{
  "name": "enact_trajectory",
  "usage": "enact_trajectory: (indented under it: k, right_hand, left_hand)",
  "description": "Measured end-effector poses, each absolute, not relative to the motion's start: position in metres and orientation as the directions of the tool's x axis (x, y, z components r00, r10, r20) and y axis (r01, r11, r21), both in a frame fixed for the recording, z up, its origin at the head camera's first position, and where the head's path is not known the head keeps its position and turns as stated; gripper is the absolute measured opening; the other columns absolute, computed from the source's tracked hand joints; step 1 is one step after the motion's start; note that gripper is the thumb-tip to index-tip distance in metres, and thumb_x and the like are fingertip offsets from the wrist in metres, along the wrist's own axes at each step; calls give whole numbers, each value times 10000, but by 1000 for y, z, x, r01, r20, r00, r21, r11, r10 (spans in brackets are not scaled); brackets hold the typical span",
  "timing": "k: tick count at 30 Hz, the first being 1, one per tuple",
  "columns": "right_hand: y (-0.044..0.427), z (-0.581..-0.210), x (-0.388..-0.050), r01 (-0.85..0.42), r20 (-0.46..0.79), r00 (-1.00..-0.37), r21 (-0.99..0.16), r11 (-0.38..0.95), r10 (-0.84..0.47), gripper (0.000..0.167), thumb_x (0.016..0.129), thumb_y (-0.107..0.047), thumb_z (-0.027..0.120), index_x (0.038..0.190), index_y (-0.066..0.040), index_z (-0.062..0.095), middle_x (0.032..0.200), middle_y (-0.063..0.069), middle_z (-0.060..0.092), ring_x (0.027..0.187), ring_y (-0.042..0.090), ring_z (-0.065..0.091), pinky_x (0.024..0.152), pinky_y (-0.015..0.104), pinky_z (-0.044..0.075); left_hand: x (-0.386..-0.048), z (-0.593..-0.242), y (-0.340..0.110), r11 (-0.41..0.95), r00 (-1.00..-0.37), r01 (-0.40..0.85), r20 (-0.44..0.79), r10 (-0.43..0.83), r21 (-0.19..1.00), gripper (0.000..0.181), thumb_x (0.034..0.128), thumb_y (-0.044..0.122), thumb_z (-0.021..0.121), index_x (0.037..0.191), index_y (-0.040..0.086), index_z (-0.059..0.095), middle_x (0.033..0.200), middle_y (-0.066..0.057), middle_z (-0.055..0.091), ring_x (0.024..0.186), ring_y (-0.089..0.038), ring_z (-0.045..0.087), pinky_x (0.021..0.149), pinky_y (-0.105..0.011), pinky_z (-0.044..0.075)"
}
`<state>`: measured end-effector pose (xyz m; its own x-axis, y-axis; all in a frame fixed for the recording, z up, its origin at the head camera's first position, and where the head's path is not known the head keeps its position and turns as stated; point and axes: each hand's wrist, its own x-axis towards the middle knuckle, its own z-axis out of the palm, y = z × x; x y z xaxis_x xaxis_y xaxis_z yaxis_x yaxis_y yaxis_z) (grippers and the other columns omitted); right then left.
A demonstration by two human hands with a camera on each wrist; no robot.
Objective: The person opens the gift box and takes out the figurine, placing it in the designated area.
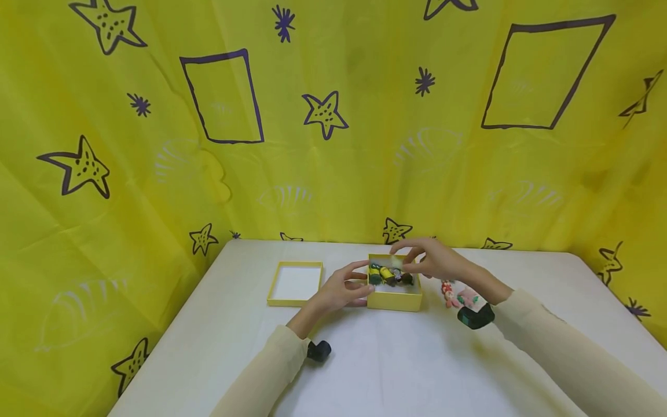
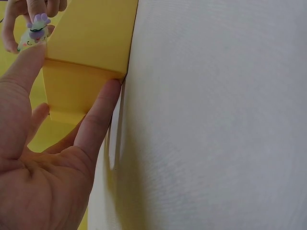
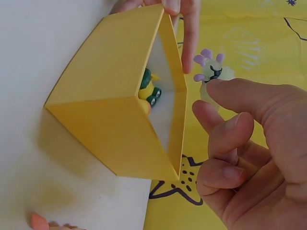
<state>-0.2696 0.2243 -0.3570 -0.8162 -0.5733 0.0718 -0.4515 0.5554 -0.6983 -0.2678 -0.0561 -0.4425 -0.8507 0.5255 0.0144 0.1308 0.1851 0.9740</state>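
1 lid (image 1: pixel 294 284), 1 box (image 1: pixel 394 302), several figures (image 1: pixel 386 274) inside | here's 1 toy (image 3: pixel 211 72) above the box! | right hand (image 1: pixel 440 259) arched, pinching it | left hand (image 1: pixel 341 288): fingers spread, touching box's side

Head cam: up above the table (image 1: pixel 333 359), facing forward and down, widest and farthest; takes in both far corners, far edge and the curtain (image 1: pixel 365 168) behind. Left wrist cam: low over the tabletop, close, rolled sideways with tabletop filling frame right; looks along the left hand (image 2: pixel 50 177) at the box (image 2: pixel 91 36)'s outer walls. Right wrist cam: close, rolled the other way, tabletop frame left; looks past the right hand (image 3: pixel 268 139) into the box's open top. Both wrist views share box, purple-tipped figure (image 3: pixel 212 71) and both hands; head shares box and hands.
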Motion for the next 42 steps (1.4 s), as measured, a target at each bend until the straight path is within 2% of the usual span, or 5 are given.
enact_trajectory:
  k: [7, 17, 27, 33, 42]
  right_hand:
    - [238, -353, -266, -475, 110, -819, -682, 557, -564, 393, 941, -88, 755, 1315, -124, 639, 1075, 156, 743, 787, 276, 670, 506, 371, 564]
    - [256, -347, -259, -480, 127, -826, -669, 568, -549, 387, 933, -80, 763, 1304, -92, 654, 1090, 148, 740, 971, 315, 702, 561, 346, 586]
    - [280, -344, -251, -453, 108, -851, -644, 616, -514, 382, 941, -109, 760, 1306, -132, 650, 1028, 70, 746, 795, 217, 651, 491, 316, 516]
    - [290, -343, -247, -450, 103, -851, -647, 615, -515, 382, 943, -121, 761, 1307, -137, 645, 1034, 96, 753, 687, 190, 621, 471, 301, 485]
    - [294, -349, -246, -422, 68, -858, -658, 623, -509, 397, 940, -128, 764, 1316, -118, 639, 1045, 102, 754, 662, 191, 608, 478, 323, 503]
  left_hand:
    - [-269, -442, -56, 183, -849, 144, 26, 528, 972, 680, 970, 186, 744, 1573, 196, 428, 1436, -240, 531, 1246, -351, 619, 875, -405, 613]
    - [-269, -444, -56, 168, -844, 139, 28, 536, 976, 687, 972, 159, 739, 1578, 177, 415, 1440, -239, 525, 1240, -338, 623, 853, -397, 620]
    - [-269, -442, -56, 175, -846, 132, 19, 533, 976, 694, 968, 159, 744, 1579, 191, 416, 1442, -222, 525, 1233, -327, 626, 824, -394, 627]
    - [-269, -441, -56, 196, -850, 131, 8, 527, 972, 702, 962, 194, 756, 1578, 217, 420, 1442, -193, 532, 1234, -318, 627, 836, -386, 624]
    - [-269, -442, -56, 170, -847, 114, 6, 531, 979, 695, 970, 174, 744, 1580, 194, 414, 1451, -216, 516, 1243, -326, 621, 839, -388, 623]
